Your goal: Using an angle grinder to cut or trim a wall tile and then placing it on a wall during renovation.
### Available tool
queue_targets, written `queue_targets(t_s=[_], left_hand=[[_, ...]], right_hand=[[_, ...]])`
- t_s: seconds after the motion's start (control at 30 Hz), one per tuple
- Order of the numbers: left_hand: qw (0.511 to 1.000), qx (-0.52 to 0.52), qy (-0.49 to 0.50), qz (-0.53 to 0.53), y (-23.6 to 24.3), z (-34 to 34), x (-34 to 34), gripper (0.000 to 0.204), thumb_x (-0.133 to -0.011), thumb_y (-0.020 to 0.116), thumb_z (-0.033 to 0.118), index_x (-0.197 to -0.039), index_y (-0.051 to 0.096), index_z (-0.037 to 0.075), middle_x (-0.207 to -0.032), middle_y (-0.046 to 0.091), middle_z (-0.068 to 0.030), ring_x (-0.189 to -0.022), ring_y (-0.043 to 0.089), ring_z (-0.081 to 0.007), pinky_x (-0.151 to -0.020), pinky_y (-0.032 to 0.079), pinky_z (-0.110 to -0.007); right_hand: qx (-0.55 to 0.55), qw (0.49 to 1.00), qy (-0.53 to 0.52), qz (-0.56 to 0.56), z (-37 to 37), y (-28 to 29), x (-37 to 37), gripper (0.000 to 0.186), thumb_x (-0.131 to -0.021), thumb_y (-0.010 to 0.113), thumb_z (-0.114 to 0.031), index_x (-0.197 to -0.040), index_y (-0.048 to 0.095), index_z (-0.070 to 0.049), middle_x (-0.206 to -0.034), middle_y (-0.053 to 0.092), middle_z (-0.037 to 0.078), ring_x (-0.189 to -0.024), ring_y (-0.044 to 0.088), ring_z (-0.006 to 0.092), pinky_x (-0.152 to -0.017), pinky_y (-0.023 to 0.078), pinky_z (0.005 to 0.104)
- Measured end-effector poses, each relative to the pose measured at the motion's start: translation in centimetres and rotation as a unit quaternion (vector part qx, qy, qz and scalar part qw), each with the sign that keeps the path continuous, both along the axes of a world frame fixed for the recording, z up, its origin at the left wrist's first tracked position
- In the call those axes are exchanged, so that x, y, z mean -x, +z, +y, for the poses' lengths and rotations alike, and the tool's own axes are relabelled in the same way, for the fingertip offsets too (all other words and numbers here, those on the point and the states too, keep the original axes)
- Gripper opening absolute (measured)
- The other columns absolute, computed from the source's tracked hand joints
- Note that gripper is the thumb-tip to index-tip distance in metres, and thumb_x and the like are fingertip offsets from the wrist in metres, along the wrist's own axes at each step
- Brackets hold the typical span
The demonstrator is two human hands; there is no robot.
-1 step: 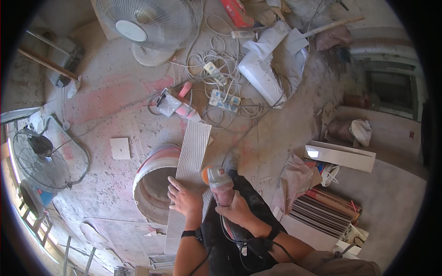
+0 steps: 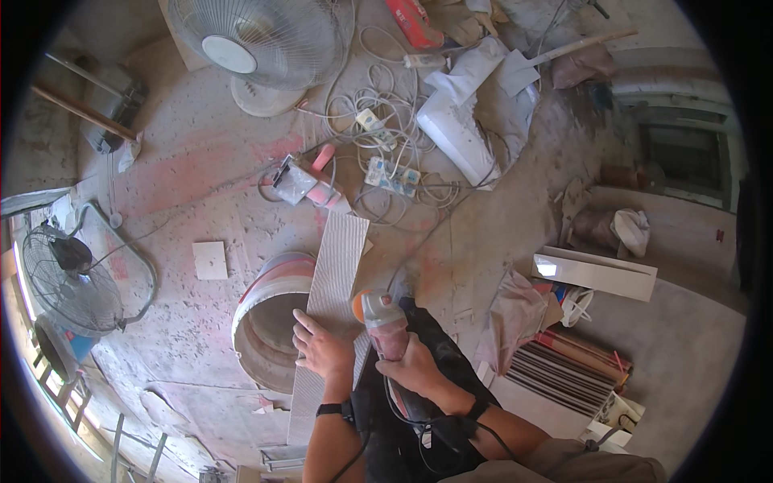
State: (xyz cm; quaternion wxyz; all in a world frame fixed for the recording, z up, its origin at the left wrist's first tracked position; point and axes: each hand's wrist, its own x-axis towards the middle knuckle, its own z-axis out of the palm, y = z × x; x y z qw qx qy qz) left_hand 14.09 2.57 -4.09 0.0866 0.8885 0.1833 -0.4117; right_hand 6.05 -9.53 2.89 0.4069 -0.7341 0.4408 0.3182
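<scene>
A long, narrow tile strip, its ridged pale back facing up, lies across the right side of a dusty round bucket. My left hand holds the strip around its middle, fingers apart and reaching over its left edge. In my right hand is an angle grinder, gripped by its body. The grinder's orange disc sits at the strip's right edge; whether it touches cannot be made out. Dark cord runs by my right wrist.
Ahead lie tangled cables, power strips and a pink-handled tool. Fans stand at the top and left. A square tile piece lies left of the bucket. Stacked strips and a white board are right.
</scene>
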Motion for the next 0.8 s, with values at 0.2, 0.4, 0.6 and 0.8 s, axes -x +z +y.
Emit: queue_targets(t_s=[0.2,0.4,0.6,0.8], left_hand=[[1.0,0.006,-0.002,0.001,0.2,-0.2,0.0,0.129,-0.068,0.091,0.041,-0.163,0.01,0.009,-0.157,0.037,-0.0143,-0.145,0.036,-0.0344,-0.106,0.037,-0.072],[1.0,-0.005,-0.002,-0.01,0.1,-0.3,0.2,0.131,-0.067,0.092,0.043,-0.163,0.011,0.009,-0.156,0.038,-0.014,-0.144,0.037,-0.0346,-0.105,0.038,-0.072],[1.0,-0.011,-0.008,-0.001,0.0,-0.2,0.2,0.136,-0.063,0.094,0.046,-0.164,0.01,0.01,-0.157,0.037,-0.0144,-0.144,0.037,-0.0348,-0.105,0.039,-0.07],[1.0,-0.006,-0.01,-0.005,-0.2,-0.4,0.3,0.137,-0.063,0.094,0.045,-0.164,0.008,0.011,-0.158,0.037,-0.0155,-0.144,0.037,-0.0356,-0.105,0.04,-0.069]], right_hand=[[-0.003,0.999,0.034,-0.013,0.1,-0.5,1.1,0.077,-0.071,0.081,-0.037,-0.12,0.049,0.013,-0.102,0.068,0.034,-0.102,0.067,0.0482,-0.089,0.054,0.0495],[-0.009,1.0,0.012,0.023,-0.3,-0.5,0.7,0.074,-0.069,0.085,-0.033,-0.117,0.053,0.012,-0.105,0.069,0.03,-0.103,0.07,0.0406,-0.09,0.055,0.0424],[0.003,1.0,-0.012,0.025,-1.3,-0.1,1.5,0.073,-0.07,0.085,-0.031,-0.119,0.052,0.012,-0.106,0.069,0.028,-0.104,0.07,0.0391,-0.091,0.054,0.0412],[-0.032,0.999,-0.031,-0.014,-1.1,-0.6,1.1,0.074,-0.071,0.085,-0.03,-0.12,0.051,0.013,-0.108,0.069,0.027,-0.105,0.07,0.0393,-0.091,0.054,0.0408]])
